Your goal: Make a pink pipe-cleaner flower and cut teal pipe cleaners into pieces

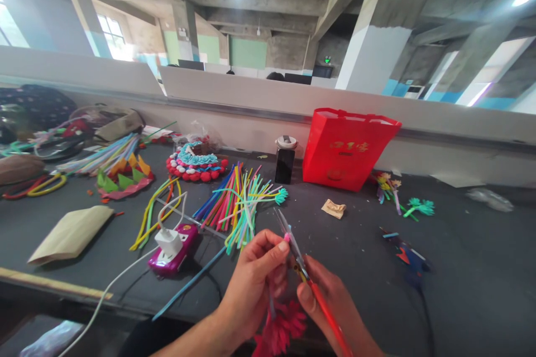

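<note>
In front of me my left hand [262, 270] is closed, with thumb and fingers pinching a small pink tip. A deep pink pipe-cleaner flower [281, 328] hangs below that hand, its petals pointing downward and its stem mostly hidden by the fingers. My right hand [330, 295] is closed on a pair of scissors [297, 254] with orange-red handles. Their metal blades point up and away from me, right beside the pink tip. Whether the blades touch it I cannot tell.
Loose pipe cleaners [234, 198] lie mid-table, left of a black phone [285, 166]. A purple power strip [173, 251] trails a white cable. A red bag [349, 148] stands at the back. Right are a green pipe-cleaner flower [421, 206] and a dark blue glue gun [408, 259].
</note>
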`<action>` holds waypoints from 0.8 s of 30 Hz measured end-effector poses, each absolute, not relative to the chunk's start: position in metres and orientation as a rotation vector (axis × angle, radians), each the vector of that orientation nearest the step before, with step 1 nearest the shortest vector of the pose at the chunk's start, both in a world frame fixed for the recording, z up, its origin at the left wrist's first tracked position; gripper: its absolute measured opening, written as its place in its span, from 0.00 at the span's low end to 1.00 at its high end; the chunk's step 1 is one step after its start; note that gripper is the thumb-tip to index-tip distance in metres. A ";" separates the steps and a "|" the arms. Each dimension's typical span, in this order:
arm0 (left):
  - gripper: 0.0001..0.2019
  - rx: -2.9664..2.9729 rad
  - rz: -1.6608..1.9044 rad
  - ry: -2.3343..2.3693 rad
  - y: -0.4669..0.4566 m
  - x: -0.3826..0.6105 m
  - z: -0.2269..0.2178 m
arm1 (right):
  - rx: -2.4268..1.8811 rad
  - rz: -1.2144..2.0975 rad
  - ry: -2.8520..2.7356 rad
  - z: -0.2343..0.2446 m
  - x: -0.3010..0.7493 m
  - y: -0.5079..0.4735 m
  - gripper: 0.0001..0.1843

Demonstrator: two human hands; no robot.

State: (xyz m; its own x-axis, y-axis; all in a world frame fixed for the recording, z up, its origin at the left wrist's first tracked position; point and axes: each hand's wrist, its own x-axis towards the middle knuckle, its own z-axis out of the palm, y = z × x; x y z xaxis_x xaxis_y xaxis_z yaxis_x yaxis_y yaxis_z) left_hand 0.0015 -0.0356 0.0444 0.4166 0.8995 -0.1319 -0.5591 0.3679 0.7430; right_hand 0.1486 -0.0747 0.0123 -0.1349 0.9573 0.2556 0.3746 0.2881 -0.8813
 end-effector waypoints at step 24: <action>0.11 0.696 0.991 0.563 -0.033 0.000 0.046 | -1.251 0.738 -1.710 0.002 0.153 -0.074 0.30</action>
